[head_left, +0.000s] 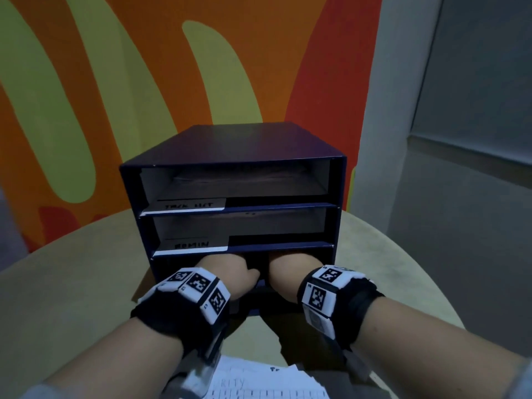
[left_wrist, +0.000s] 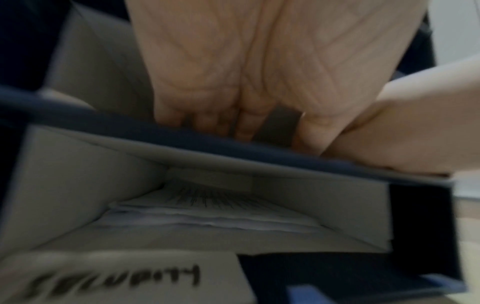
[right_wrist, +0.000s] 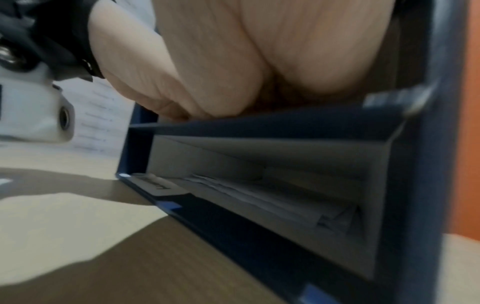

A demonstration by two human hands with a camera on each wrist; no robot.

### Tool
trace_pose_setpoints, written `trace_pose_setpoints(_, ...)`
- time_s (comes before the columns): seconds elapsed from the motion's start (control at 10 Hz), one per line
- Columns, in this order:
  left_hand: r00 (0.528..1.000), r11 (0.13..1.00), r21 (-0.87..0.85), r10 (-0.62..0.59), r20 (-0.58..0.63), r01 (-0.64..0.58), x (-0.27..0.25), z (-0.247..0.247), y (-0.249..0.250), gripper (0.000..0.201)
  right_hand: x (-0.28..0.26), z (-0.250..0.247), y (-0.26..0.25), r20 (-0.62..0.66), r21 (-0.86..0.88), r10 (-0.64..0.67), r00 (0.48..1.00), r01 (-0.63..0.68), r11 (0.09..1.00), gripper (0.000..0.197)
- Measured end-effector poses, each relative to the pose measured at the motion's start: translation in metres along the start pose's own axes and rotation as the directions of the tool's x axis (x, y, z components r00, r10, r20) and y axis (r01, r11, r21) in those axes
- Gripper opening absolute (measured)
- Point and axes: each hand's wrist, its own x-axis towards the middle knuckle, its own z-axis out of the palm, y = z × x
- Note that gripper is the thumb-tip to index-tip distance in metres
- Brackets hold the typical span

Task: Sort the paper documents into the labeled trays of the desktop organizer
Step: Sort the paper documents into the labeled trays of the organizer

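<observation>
A dark blue desktop organizer stands on the round table, its open trays facing me. The top tray bears a label reading roughly "TASK LIST", the second "ADMIN". My left hand and right hand reach side by side into the third slot. In the left wrist view the left hand stretches forward over a blue shelf edge, its fingertips hidden. The right hand is hidden past the palm. Below them, the "SECURITY" tray holds papers.
Loose printed papers lie at the table's near edge, between my forearms. The beige table extends to both sides of the organizer. An orange and green patterned wall rises behind it, and a grey wall stands to the right.
</observation>
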Motion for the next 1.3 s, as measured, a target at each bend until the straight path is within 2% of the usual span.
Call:
trace_pose_setpoints(0.1,1.0,0.998,-0.057,-0.008,-0.015,0.007,-0.011,-0.004,-0.005,0.047,-0.002,-0.001,-0.001,0.058,-0.022,0.036,0.998,-0.035,0.999,0.029)
trace_pose_setpoints(0.2,1.0,0.991,-0.134,-0.022,-0.005,0.021,-0.034,-0.012,-0.016,0.04,-0.024,-0.006,-0.003,0.004,0.02,-0.01,1.0,0.01,1.0,0.03)
trace_pose_setpoints(0.3,1.0,0.99,-0.139,0.016,-0.007,-0.017,-0.062,-0.023,-0.029,0.038,-0.047,-0.006,0.005,-0.047,0.032,-0.042,0.998,0.043,0.999,0.033)
trace_pose_setpoints(0.4,0.998,0.976,-0.208,0.069,-0.007,-0.069,-0.089,-0.023,-0.039,0.044,-0.071,-0.006,0.011,-0.108,0.144,-0.022,0.994,0.038,0.989,0.027)
trace_pose_setpoints(0.5,0.989,0.969,-0.223,0.123,0.079,-0.103,-0.112,-0.009,-0.044,0.046,-0.096,-0.002,0.013,-0.148,0.198,-0.037,0.988,0.066,0.978,0.02)
trace_pose_setpoints(0.6,0.975,0.981,-0.171,0.119,0.186,-0.087,-0.129,0.008,-0.042,0.065,-0.122,0.008,0.01,-0.02,0.241,-0.019,1.0,0.024,0.97,0.027)
trace_pose_setpoints(0.7,0.976,0.994,-0.085,0.08,0.2,-0.064,-0.14,0.022,-0.037,0.062,-0.136,0.027,0.006,0.137,0.185,-0.02,0.99,-0.006,0.983,0.053)
trace_pose_setpoints(0.8,0.983,0.999,-0.047,0.022,0.184,-0.014,-0.145,0.027,-0.034,0.071,-0.14,0.041,-0.001,0.144,0.173,-0.009,0.99,-0.016,0.985,0.059)
trace_pose_setpoints(0.9,0.993,1.0,0.006,-0.02,0.119,0.019,-0.149,0.026,-0.035,0.071,-0.144,0.044,-0.004,0.087,0.155,0.023,0.996,-0.036,0.987,0.065)
trace_pose_setpoints(1.0,1.0,0.992,-0.128,-0.012,-0.006,0.011,-0.147,0.022,-0.044,0.032,-0.145,0.047,-0.003,0.047,0.166,0.048,0.998,-0.055,0.985,0.073)
trace_pose_setpoints(1.1,0.994,0.942,-0.333,-0.006,-0.11,-0.032,-0.148,0.017,-0.06,0.018,-0.149,0.047,0.003,-0.028,0.268,0.06,0.998,-0.05,0.962,0.079)
trace_pose_setpoints(1.2,0.982,0.879,-0.463,0.032,-0.184,-0.115,-0.155,0.01,-0.073,0.005,-0.153,0.041,0.012,-0.108,0.425,0.079,0.991,-0.026,0.905,0.069)
trace_pose_setpoints(1.3,0.967,0.76,-0.624,0.02,-0.255,-0.18,-0.158,0.003,-0.079,0.009,-0.153,0.037,0.02,-0.141,0.687,0.124,0.982,0.007,0.727,0.044)
